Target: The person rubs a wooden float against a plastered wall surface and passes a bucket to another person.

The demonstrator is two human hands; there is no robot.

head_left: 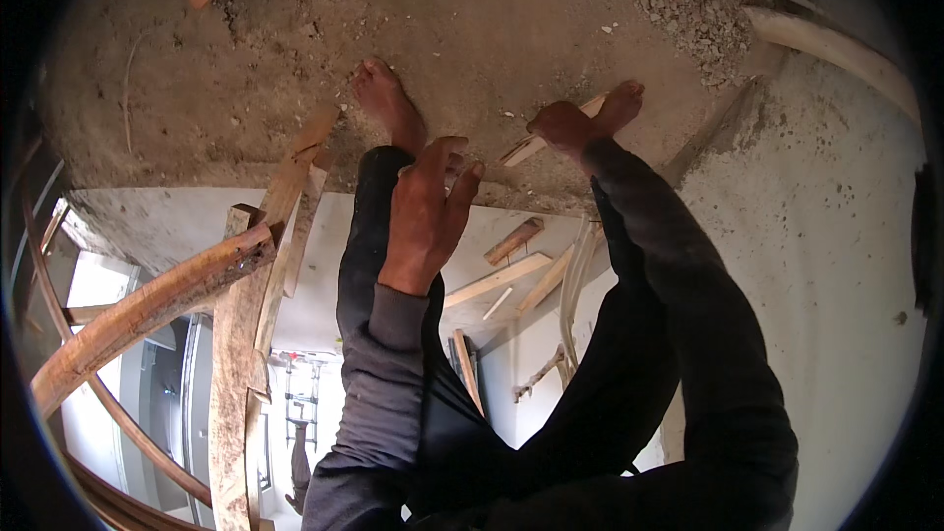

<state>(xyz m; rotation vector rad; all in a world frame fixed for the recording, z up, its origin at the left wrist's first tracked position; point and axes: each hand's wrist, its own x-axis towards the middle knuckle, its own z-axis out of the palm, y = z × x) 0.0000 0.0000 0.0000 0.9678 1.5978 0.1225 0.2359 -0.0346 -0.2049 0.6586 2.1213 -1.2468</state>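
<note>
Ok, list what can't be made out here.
Head view: the middle of the wood strip, hidden by the right hand.
Head view: the palm of the left hand, hidden by its own back.
Head view: the outer end of the pale pole, lost at the dark right rim.

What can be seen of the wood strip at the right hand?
The strip is pale, narrow, straight and looks like bare wood. It slants, its nearer end leftward, its farther end by the right foot. The right hand covers its middle, seemingly gripping it. Whether it touches the floor or foot is unclear.
</note>
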